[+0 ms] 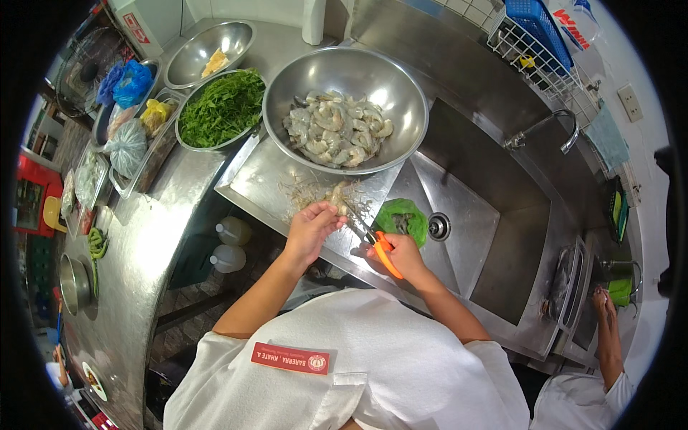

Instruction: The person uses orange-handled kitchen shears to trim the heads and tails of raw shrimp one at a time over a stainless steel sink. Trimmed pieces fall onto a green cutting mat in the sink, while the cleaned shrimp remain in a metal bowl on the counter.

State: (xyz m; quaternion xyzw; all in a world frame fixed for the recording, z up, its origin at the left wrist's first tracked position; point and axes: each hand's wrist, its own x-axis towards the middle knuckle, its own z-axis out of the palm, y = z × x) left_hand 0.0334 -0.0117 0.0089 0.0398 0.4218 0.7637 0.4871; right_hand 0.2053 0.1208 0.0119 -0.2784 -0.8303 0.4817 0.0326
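My left hand (313, 230) pinches a raw shrimp (338, 198) between thumb and fingers. My right hand (400, 255) grips orange-handled scissors (386, 252), whose blades reach up to the shrimp. Under both lies a heap of cut shrimp legs and feelers (301, 194) on the steel drainboard (250, 174). Just beyond, a large steel bowl (344, 70) holds many grey, raw shrimp (338, 129). Right of the scissors, a green plastic bag (414, 209) rests in the sink with dark scraps (402, 221) on it.
A steel bowl of leafy greens (220, 107) stands left of the shrimp bowl. Behind it is a steel bowl (191, 56) with a yellowish piece inside. Bagged food (129, 145) fills trays at left. The sink (473, 236) has a faucet (570, 131). Another person's hands (604, 301) are at a farther sink.
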